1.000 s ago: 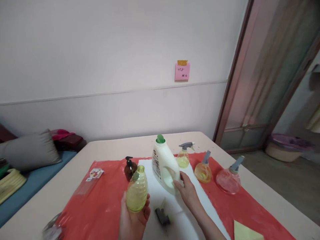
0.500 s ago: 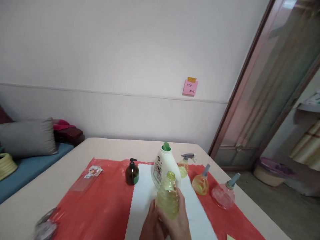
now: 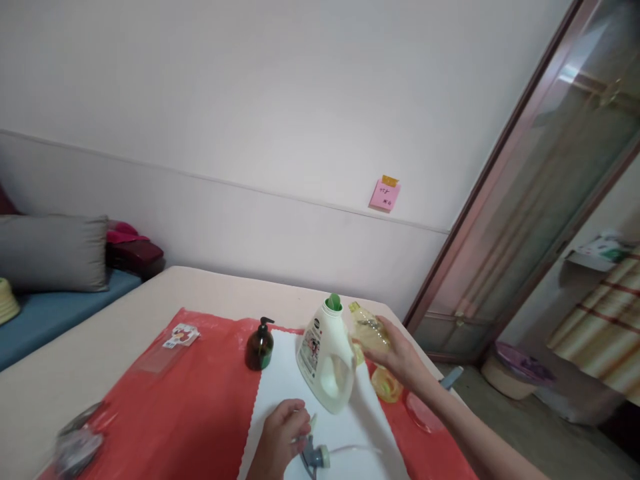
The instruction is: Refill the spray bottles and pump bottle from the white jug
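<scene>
My right hand is wrapped round a clear yellowish spray bottle without its top. The bottle leans left, its open neck beside the top of a white detergent jug. That jug stands upright on the white cloth, with green in its open mouth. Low in the view, my left hand has its fingers curled round a grey trigger spray head. A thin clear tube runs off to the right from the spray head. Part of the grip is hidden behind the fingers.
A brown pump bottle stands left of the jug. To the right are a yellow bottle and a pink one, partly behind my forearm. A clear plastic packet lies on the red sheet.
My hands have moved apart. The right one carried the yellowish bottle up and right, tilting it beside the jug. The left stayed low, and the spray head now shows by it.
</scene>
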Motion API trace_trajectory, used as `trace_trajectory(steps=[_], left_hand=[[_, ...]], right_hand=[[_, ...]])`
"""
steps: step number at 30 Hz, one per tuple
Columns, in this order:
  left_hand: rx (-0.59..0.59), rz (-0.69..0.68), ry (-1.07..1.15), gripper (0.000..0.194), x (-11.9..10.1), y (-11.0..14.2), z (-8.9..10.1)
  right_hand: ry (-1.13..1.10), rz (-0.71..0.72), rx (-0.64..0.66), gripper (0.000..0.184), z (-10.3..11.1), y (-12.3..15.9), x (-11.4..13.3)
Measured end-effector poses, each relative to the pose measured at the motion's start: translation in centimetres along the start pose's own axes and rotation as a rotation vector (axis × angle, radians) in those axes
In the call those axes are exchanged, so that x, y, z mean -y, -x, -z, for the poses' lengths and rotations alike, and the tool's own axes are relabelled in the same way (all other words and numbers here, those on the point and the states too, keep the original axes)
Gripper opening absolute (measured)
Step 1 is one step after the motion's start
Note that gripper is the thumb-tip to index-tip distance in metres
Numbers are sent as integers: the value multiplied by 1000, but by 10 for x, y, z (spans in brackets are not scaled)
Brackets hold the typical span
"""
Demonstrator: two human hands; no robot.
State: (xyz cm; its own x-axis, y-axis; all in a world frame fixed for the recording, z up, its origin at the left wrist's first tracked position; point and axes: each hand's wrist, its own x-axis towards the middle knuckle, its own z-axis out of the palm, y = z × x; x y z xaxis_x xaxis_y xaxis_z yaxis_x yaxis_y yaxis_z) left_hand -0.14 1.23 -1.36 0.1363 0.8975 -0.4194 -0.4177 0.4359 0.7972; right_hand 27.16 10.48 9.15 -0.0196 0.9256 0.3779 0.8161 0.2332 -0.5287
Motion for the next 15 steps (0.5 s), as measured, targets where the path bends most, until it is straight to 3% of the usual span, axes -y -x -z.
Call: trace_trajectory(steps=[5, 15], left_hand=[[-19, -12, 19, 43, 0, -2, 3], [-54, -35, 45, 40, -8, 6, 6]], right_hand=[[54, -17, 66, 85, -3, -22, -3], [281, 85, 122, 80, 9, -45, 3]])
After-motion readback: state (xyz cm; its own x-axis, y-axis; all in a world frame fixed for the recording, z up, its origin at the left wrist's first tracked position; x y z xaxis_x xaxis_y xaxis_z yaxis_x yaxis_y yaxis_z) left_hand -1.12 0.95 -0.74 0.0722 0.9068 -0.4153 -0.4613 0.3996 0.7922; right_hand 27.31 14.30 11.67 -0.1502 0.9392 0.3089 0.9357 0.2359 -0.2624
